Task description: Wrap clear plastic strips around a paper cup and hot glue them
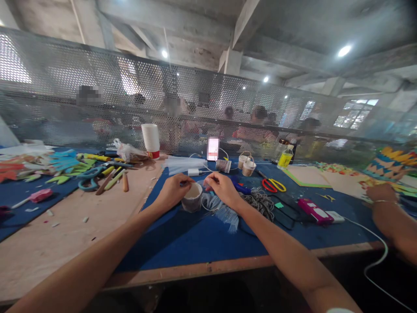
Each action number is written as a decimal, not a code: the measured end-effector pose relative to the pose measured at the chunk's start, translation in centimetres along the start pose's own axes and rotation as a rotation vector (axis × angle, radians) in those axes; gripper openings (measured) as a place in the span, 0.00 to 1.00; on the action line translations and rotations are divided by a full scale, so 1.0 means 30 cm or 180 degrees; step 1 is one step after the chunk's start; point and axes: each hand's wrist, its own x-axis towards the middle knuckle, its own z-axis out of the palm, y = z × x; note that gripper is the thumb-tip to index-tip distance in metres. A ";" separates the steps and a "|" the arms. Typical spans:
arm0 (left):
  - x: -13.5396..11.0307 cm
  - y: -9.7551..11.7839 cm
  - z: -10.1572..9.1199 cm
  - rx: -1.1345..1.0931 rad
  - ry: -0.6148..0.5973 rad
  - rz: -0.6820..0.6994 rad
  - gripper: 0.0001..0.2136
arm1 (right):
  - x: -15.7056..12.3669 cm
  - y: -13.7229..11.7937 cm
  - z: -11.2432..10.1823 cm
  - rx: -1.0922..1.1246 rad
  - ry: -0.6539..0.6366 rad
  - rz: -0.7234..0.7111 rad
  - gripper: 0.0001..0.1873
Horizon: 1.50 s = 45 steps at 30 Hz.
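A small pale cup with a wrapped-looking side stands on the blue mat, its mouth facing up. My left hand is at the cup's left rim, fingers curled and pinched together. Just right of the cup, my right hand also has its fingertips pinched; whatever lies between them is too small to make out. A thin white cord loops beside the cup, below my right hand. Under that hand, translucent bluish fringed material spreads over the mat next to a tangled heap of grey cord.
A phone stands upright behind a spool and two little handled buckets. Red-yellow scissors and a magenta box lie rightward, near another person's hand. Stacked paper cups and blue-handled scissors are leftward.
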 end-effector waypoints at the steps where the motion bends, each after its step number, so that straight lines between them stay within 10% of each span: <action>1: 0.000 0.000 0.000 -0.0007 -0.0006 -0.0009 0.13 | 0.000 0.000 0.002 0.0022 -0.0022 -0.0049 0.09; 14: 0.001 -0.009 0.004 -0.0069 -0.0005 -0.0038 0.12 | -0.049 -0.055 -0.009 -0.0578 -0.0150 -0.0505 0.07; 21: 0.003 -0.012 0.004 0.0049 -0.0001 -0.0041 0.12 | -0.069 -0.020 -0.002 -0.1364 -0.0473 -0.0664 0.24; 27: 0.002 -0.014 0.006 0.0053 0.0049 0.0016 0.12 | -0.069 -0.033 0.020 -0.1808 0.0018 -0.0775 0.07; 45: -0.003 0.000 0.003 0.0101 0.0016 -0.0008 0.13 | -0.101 -0.054 0.009 -0.0802 -0.0278 -0.0916 0.04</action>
